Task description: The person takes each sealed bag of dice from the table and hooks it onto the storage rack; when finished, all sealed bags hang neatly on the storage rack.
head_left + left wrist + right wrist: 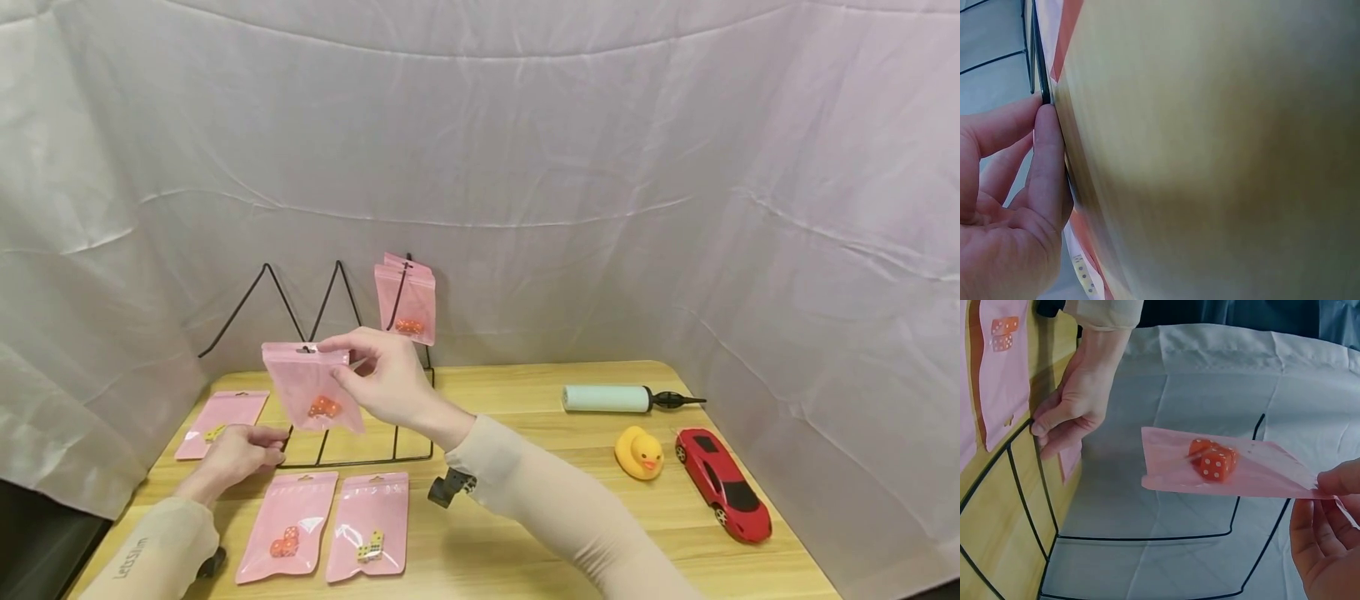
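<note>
My right hand (393, 379) pinches the top edge of a pink zip bag (296, 379) with orange dice (1216, 461) inside. The bag hangs in front of the black wire rack (356, 461). Its punched hole is close to a rack arm; whether the wire passes through I cannot tell. My left hand (236, 458) pinches the rack's front left base corner between thumb and fingers, clear in the left wrist view. On the rack's right arm hang pink bags (405, 300), with orange dice showing in the front one.
On the table lie a pink bag with orange dice (288, 525), one with yellow dice (369, 525) and another (225, 417) beyond my left hand. To the right are a pale green hand pump (607, 398), a yellow rubber duck (639, 453) and a red toy car (722, 483).
</note>
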A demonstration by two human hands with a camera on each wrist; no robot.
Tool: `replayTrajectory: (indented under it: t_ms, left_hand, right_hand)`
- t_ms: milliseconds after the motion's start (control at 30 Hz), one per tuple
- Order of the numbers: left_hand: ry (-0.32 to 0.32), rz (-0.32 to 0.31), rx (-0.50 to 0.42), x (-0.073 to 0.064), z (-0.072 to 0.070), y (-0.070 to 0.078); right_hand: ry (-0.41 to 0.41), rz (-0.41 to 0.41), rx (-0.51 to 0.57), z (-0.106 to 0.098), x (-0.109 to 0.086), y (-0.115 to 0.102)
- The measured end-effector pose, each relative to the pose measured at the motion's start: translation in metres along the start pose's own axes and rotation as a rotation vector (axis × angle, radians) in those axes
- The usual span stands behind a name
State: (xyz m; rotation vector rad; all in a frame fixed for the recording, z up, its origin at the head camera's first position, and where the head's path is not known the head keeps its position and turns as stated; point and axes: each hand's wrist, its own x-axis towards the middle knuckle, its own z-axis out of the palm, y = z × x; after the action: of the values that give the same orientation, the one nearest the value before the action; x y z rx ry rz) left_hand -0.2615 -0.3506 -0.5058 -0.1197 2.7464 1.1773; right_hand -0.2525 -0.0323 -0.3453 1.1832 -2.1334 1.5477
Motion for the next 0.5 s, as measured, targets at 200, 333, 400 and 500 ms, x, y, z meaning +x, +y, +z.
replayTrajectory:
  t_ms: [200,333,400,500]
  left_hand:
    - [0.004,0.005,-0.013,0.0,0.001,0.001]
    - [0.006,-0.001,-0.02,0.0,0.0,0.001]
    - [0.005,0.0,-0.022,0.0,0.0,0.001]
    - [0.001,-0.001,-0.026,0.0,-0.001,0.0]
  right_hand:
    - [0.022,0.029,-0.01,0.005,0.002,0.005]
    - [0.051,0.016,-0.027,0.009,0.004,0.009]
    - [0.067,0.012,-0.036,0.011,0.005,0.01]
    - [0.085,0.017,-0.047,0.014,0.005,0.012]
